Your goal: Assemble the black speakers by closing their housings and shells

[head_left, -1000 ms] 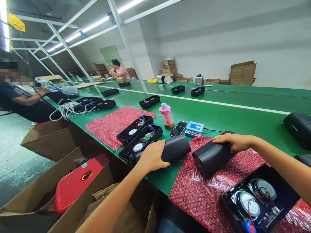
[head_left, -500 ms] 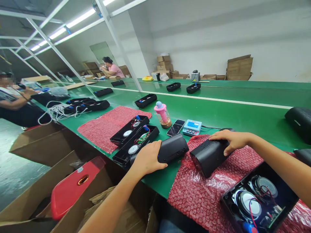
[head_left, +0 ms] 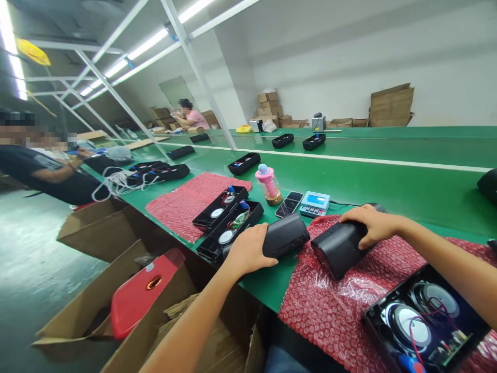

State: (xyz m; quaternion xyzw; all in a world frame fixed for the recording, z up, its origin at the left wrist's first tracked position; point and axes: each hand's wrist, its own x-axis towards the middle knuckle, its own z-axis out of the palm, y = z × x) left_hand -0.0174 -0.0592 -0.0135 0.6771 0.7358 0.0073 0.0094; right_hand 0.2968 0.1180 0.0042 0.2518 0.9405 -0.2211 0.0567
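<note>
My left hand (head_left: pixel 250 251) is closed over a black speaker housing (head_left: pixel 286 235) lying on the green bench. Another black speaker housing (head_left: pixel 341 248) rests on red bubble wrap (head_left: pixel 318 311), and my right hand (head_left: pixel 373 225) grips it from above. Two open speaker shells, the nearer one (head_left: pixel 233 230) with a green circuit board, lie just left of my left hand. Below my right forearm sits a larger open speaker shell (head_left: pixel 423 321), showing two round drivers, red wires and a board. My fingertips on the far sides of both housings are partly hidden.
Beyond my hands stand a pink-topped bottle (head_left: pixel 267 184), a phone (head_left: pixel 289 204) and a light-blue device (head_left: pixel 314 203) with a cable. Cardboard boxes and a red stool (head_left: pixel 143 295) are below the bench at left. Co-workers (head_left: pixel 42 160) sit farther along, near white cables (head_left: pixel 124 181).
The camera view has turned slightly left, so the scene sits farther right. Both hands keep their grip on the two housings, which look almost unmoved.
</note>
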